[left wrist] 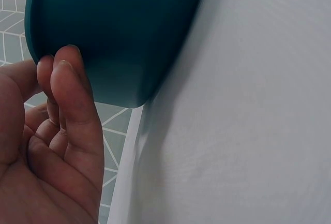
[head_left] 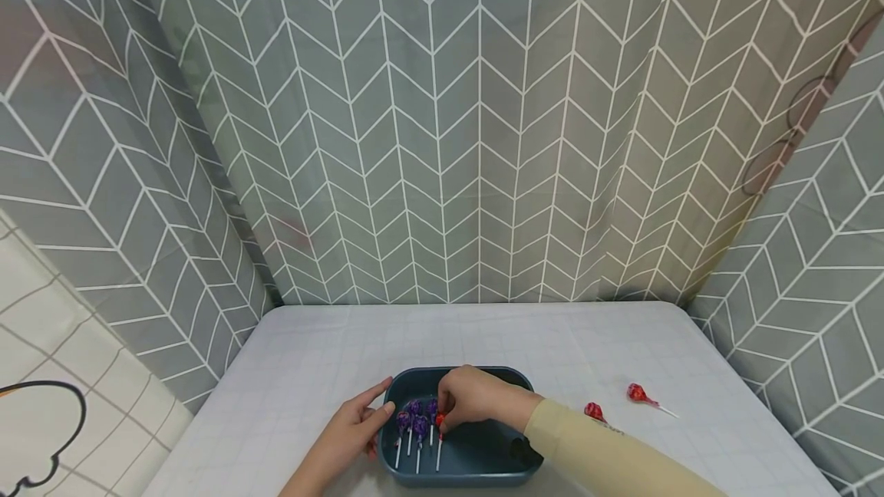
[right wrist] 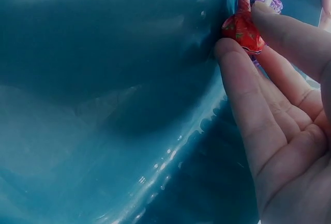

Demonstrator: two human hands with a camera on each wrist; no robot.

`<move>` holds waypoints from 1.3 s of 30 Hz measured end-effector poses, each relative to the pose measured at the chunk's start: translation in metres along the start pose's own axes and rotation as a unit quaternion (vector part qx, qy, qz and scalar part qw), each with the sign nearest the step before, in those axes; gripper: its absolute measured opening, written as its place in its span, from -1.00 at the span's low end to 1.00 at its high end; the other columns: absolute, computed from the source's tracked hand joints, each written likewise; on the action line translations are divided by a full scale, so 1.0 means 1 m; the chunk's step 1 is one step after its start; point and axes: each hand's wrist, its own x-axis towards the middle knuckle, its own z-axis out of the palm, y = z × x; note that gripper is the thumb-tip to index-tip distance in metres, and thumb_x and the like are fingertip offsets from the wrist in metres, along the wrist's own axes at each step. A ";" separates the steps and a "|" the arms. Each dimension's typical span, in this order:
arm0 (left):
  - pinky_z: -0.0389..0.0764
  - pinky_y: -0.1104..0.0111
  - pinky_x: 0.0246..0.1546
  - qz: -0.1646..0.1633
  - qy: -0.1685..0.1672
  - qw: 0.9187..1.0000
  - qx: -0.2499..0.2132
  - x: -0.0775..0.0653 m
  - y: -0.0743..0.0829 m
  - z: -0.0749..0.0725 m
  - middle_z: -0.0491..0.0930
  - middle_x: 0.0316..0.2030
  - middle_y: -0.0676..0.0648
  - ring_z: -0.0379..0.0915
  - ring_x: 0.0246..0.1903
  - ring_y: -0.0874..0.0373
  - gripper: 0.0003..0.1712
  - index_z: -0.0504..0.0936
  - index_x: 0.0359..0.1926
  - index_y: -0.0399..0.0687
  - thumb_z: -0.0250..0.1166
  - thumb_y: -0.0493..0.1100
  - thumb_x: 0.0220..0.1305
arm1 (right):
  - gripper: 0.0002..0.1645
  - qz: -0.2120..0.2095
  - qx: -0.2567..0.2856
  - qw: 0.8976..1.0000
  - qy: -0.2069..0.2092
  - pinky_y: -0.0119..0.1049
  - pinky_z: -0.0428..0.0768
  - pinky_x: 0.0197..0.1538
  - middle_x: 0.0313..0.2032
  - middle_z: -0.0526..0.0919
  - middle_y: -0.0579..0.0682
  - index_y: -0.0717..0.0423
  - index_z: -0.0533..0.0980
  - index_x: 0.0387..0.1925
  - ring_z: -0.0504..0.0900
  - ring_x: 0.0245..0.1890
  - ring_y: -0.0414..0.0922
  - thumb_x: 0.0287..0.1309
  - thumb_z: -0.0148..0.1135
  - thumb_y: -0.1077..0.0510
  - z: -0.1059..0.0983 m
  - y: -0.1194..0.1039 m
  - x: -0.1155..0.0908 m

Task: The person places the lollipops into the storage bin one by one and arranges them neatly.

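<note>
A dark teal rectangular tub [head_left: 463, 480] stands near the front of the table. My left hand [head_left: 347, 433] holds its left end, and in the left wrist view the fingers [left wrist: 72, 94] and thumb pinch the rim. Over the tub's inside, my right hand [head_left: 476, 396] pinches a red-wrapped lollipop [right wrist: 244, 31] by its head between thumb and fingers. The stick of this lollipop points toward the front of the tub. Several purple-wrapped lollipops [head_left: 420, 426] lie side by side just left of it, sticks also toward the front.
Right of the tub, a red lollipop [head_left: 636, 393] lies on the white-covered table [head_left: 311, 343]. Another red lollipop [head_left: 592, 410] is partly hidden behind the right sleeve [head_left: 594, 447]. A patterned grey curtain [head_left: 456, 136] hangs behind the table.
</note>
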 end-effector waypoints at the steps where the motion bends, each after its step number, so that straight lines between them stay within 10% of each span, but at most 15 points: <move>1: 0.58 0.24 -0.61 0.001 0.000 1.000 0.001 0.000 0.000 0.000 0.48 -0.67 -0.02 0.47 -0.69 0.09 -0.23 0.27 0.46 -0.14 0.21 0.15 0.40 | -0.77 -0.001 0.002 1.000 0.000 -0.50 0.51 -0.40 -0.52 0.57 -0.33 -0.06 0.65 -0.46 0.50 -0.51 -0.40 -0.09 0.61 0.06 0.000 0.000 0.000; 39: 0.60 0.24 -0.59 -0.003 -0.008 1.000 0.000 0.002 -0.002 -0.002 0.50 -0.67 -0.03 0.47 -0.68 0.11 -0.23 0.25 0.48 -0.13 0.20 0.14 0.41 | -0.68 -0.007 0.150 0.986 0.068 -0.35 0.61 -0.13 -0.16 0.69 -0.13 -0.11 0.66 -0.09 0.67 -0.17 -0.25 0.11 0.47 0.00 -0.058 0.014 -0.046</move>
